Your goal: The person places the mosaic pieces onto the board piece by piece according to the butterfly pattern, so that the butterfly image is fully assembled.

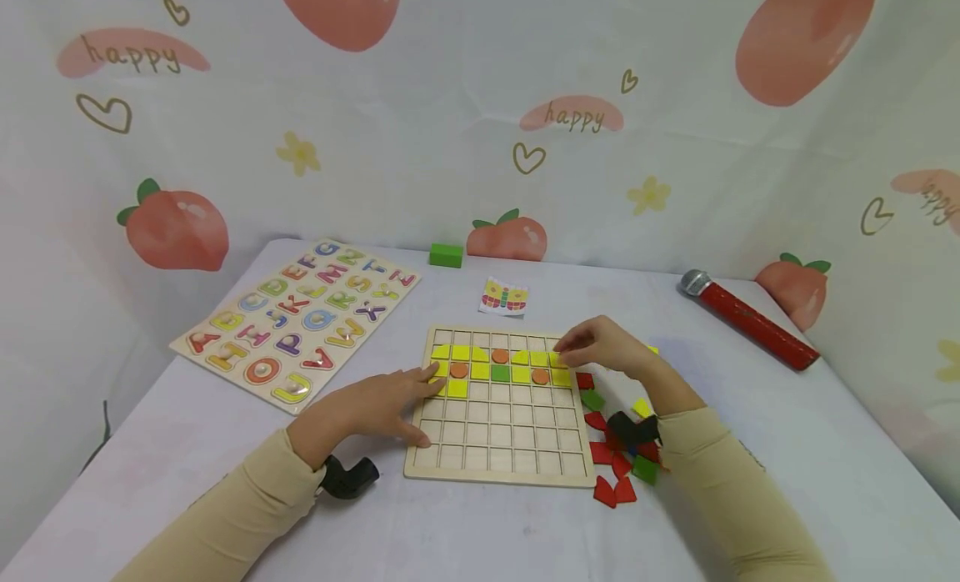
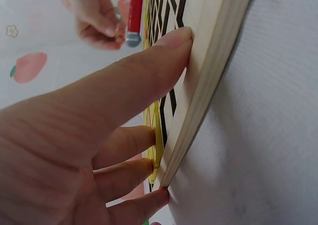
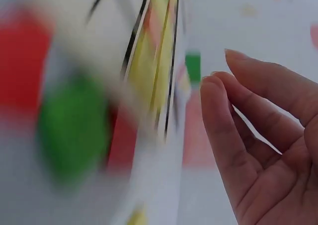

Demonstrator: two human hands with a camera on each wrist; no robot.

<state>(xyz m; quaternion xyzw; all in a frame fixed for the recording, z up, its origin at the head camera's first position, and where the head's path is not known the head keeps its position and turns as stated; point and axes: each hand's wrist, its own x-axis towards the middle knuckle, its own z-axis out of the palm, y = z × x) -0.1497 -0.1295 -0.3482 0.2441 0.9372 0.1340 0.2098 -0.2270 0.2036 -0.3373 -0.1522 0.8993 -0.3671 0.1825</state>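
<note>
Here, one wooden grid board (image 1: 501,436) lies on the table (image 1: 480,532), bearing three orange discs (image 1: 540,377), one green square (image 1: 500,373) and yellow pieces (image 1: 481,371) (too tightly packed to count surely). The left hand (image 1: 378,403), fingers spread, rests on its left edge; the right hand (image 1: 609,348), loosely bent and holding nothing, is near its upper right edge. Two loose green pieces (image 1: 644,469) lie to the right, among several red pieces (image 1: 584,381).
</note>
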